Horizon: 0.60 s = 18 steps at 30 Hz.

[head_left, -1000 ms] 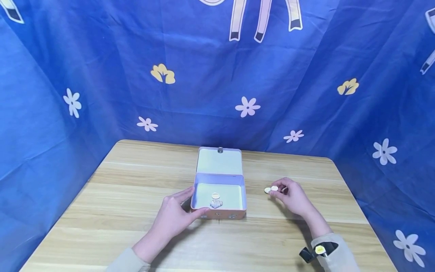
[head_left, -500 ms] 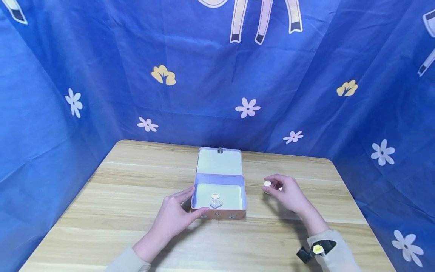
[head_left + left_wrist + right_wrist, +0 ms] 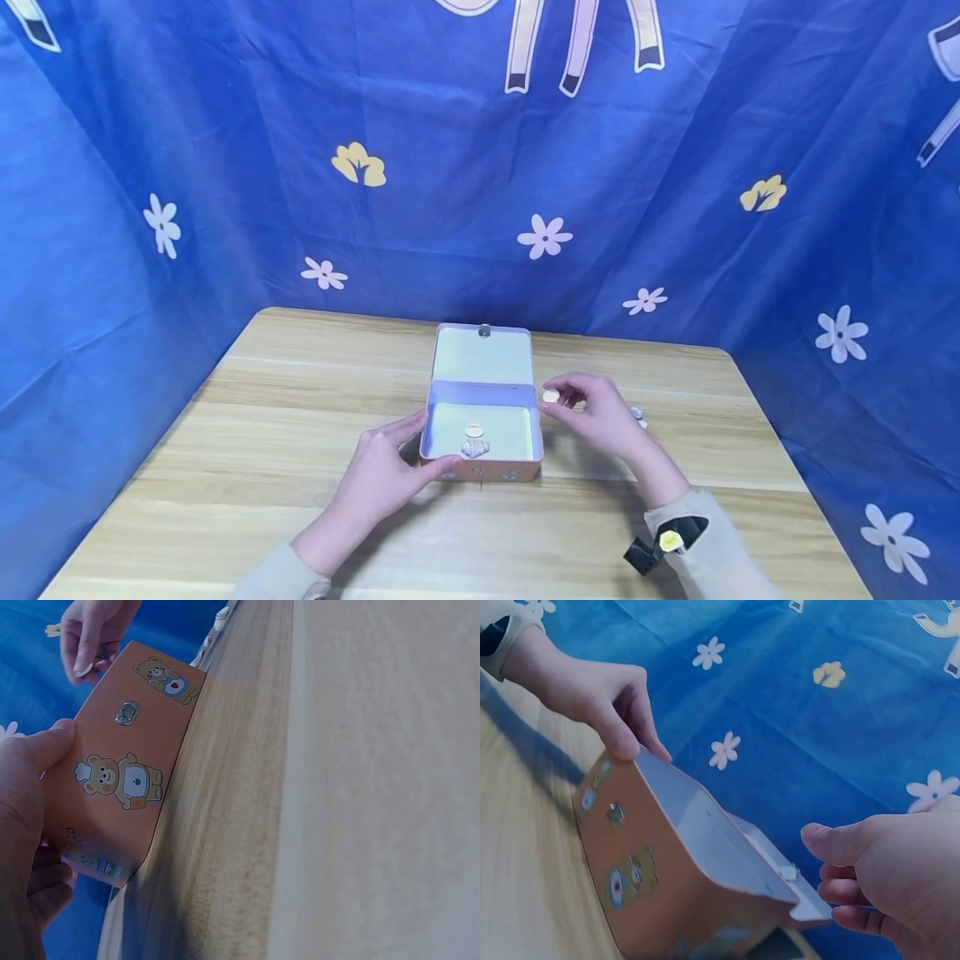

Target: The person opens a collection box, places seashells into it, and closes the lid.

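Observation:
An orange tin box (image 3: 487, 472) with printed bears stands on the table, its hinged lid (image 3: 483, 354) raised at the back. Inside lie a spiral seashell (image 3: 475, 448) and a small round whitish disc (image 3: 474, 430). My left hand (image 3: 384, 468) grips the box's front left corner, thumb on the front rim and fingers along the side. Just right of the box, my right hand (image 3: 596, 414) pinches another round whitish disc (image 3: 551, 396) between thumb and fingers. In the left wrist view this disc (image 3: 84, 670) shows at the fingertips, beyond the box.
Small pale pieces (image 3: 637, 413) lie on the wooden table (image 3: 300, 400) behind the right hand, partly hidden by it. A blue patterned curtain (image 3: 420, 208) surrounds the table at the back and sides. A black strap (image 3: 663, 542) hangs from the right wrist.
My right hand has picked up the round disc from the table and moved left with it to the box's right side. My left hand stays on the box.

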Available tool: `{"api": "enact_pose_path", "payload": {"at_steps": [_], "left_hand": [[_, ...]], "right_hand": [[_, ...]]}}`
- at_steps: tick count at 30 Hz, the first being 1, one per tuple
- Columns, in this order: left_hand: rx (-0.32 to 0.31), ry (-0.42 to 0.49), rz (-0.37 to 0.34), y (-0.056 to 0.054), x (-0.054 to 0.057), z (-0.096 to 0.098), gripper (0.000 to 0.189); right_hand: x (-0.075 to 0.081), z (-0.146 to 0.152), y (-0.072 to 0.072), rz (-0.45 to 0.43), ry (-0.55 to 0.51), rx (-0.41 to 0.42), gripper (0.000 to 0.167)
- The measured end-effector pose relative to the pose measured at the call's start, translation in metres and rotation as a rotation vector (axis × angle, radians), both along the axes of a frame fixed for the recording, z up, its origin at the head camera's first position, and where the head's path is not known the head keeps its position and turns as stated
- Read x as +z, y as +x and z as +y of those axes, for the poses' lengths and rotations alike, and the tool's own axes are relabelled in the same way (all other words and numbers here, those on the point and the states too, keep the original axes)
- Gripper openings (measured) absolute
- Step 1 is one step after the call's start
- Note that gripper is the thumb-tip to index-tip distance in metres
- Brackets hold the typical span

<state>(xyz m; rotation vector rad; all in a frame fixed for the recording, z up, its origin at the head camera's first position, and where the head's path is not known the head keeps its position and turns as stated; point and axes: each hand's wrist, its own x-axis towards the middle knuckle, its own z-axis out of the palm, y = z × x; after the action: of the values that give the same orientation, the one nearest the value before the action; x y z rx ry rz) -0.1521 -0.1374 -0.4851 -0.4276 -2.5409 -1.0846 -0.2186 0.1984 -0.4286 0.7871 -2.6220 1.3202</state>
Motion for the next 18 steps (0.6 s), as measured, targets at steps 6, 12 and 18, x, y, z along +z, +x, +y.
{"api": "enact_pose_path", "payload": {"at_steps": [6,12,18], "left_hand": [[0.004,0.002,-0.003,0.0,-0.001,-0.001,0.091],[0.004,0.005,0.007,0.0,0.0,-0.001,0.091],[0.006,-0.005,0.021,-0.001,-0.001,-0.001,0.091]], "right_hand": [[-0.001,-0.025,-0.005,-0.019,-0.03,0.07,0.022],[-0.007,-0.048,-0.009,-0.06,-0.03,0.107,0.026],[-0.017,-0.067,-0.014,-0.057,-0.006,0.163,0.026]]}}
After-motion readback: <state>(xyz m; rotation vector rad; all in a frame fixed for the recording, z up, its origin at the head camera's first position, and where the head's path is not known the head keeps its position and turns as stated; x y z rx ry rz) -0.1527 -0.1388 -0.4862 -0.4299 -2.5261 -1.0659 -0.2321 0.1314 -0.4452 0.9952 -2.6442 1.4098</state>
